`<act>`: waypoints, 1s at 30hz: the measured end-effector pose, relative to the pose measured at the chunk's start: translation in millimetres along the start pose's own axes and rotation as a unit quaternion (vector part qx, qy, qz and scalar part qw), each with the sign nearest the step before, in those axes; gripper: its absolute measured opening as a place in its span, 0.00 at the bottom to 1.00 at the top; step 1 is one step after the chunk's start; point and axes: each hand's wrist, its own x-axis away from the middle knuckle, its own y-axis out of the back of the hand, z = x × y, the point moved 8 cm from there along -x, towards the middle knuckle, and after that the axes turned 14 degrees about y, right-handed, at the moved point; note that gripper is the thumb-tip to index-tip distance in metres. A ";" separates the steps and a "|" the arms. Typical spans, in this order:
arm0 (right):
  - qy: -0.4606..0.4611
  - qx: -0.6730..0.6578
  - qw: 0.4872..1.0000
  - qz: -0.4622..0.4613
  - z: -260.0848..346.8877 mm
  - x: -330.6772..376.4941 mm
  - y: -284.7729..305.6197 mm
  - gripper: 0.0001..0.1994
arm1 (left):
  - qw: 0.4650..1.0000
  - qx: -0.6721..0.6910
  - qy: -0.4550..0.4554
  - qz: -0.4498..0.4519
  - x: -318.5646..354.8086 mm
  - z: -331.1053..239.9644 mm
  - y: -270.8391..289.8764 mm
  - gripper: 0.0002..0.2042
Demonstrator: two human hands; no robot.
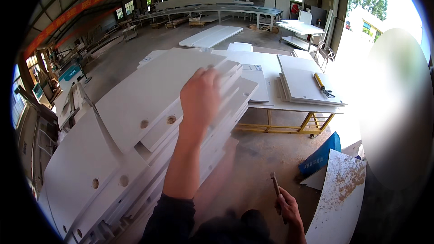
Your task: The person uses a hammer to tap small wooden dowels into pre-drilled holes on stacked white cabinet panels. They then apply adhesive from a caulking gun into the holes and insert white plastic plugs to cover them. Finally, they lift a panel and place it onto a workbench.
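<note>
A stack of white boards [131, 92] with round holes near their edges fills the left and middle. Above its far right end is my left hand [201, 95], blurred by motion, its fingers curled in beside a hole in the top board. Whatever those fingers may pinch is hidden. Lower down, two holes [171, 119] lie along the boards' near edge. My right hand [288, 206] is low on the right, away from the stack, closed around a slim brown stick-like tool [274, 184] that points up.
Behind the stack, a yellow-framed table [271, 128] bears more white panels [303, 79] and a yellow caulking gun [322, 84]. A blue bag [321, 153] and a dusty white board [340, 194] stand at the right, near my right hand. Farther back is a long machine bench [203, 10].
</note>
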 end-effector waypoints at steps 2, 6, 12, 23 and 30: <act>-0.003 -0.032 0.999 -0.007 4.4 -61.5 5.4 0.16 | 0.996 -0.074 0.042 0.006 -51.0 39.3 -33.7 0.03; 0.059 -0.081 0.992 0.081 -2.0 -187.9 -0.9 0.19 | 0.984 -0.147 0.094 0.025 -98.5 108.1 -104.6 0.05; 0.226 -0.058 0.943 0.239 119.0 -366.1 -38.0 0.23 | 0.983 -0.135 0.110 0.056 -123.4 170.0 -166.7 0.05; 0.353 0.036 0.869 0.345 251.8 -506.9 -85.2 0.28 | 0.978 -0.145 0.135 0.063 -119.4 167.4 -201.0 0.05; 0.422 0.146 0.817 0.365 278.5 -532.0 -134.9 0.32 | 0.969 -0.140 0.186 0.079 -120.1 176.8 -198.3 0.05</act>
